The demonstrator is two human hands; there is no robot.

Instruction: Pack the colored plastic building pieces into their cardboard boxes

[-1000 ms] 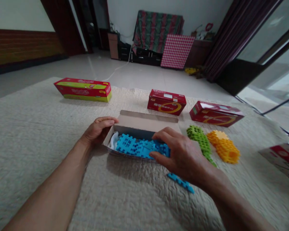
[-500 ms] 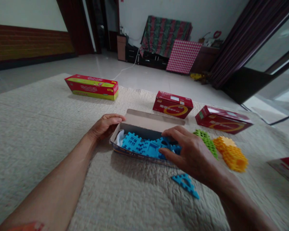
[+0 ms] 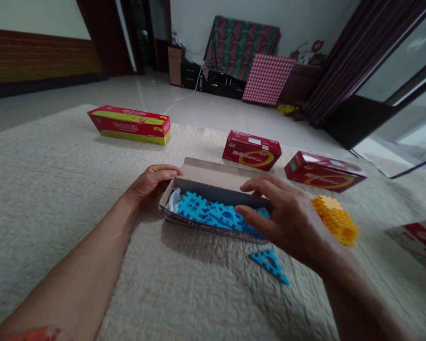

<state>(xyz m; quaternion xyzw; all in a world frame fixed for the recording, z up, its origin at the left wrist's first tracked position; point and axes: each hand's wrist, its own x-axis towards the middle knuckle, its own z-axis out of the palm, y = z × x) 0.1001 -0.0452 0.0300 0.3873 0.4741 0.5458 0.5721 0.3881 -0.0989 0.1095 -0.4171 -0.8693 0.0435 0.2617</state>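
An open cardboard box (image 3: 213,171) lies on the beige quilted mat (image 3: 57,199), filled with several blue toothed plastic tiles (image 3: 213,214). My left hand (image 3: 151,184) grips the box's left end, thumb over the rim. My right hand (image 3: 287,218) hovers over the box's right end, fingers curved and apart, thumb near the blue tiles; nothing shows in it. One blue triangular tile (image 3: 270,264) lies on the mat just in front of the box, under my right wrist.
A pile of orange tiles (image 3: 335,220) lies right of my hand. Three closed red boxes stand behind: a long one (image 3: 129,124) far left, one (image 3: 252,149) in the middle, one (image 3: 324,171) at the right. Another red box (image 3: 417,244) is at the right edge.
My right hand has lifted off the blue tiles and now hovers above the box's right end, hiding the green tiles. The left hand stayed on the box.
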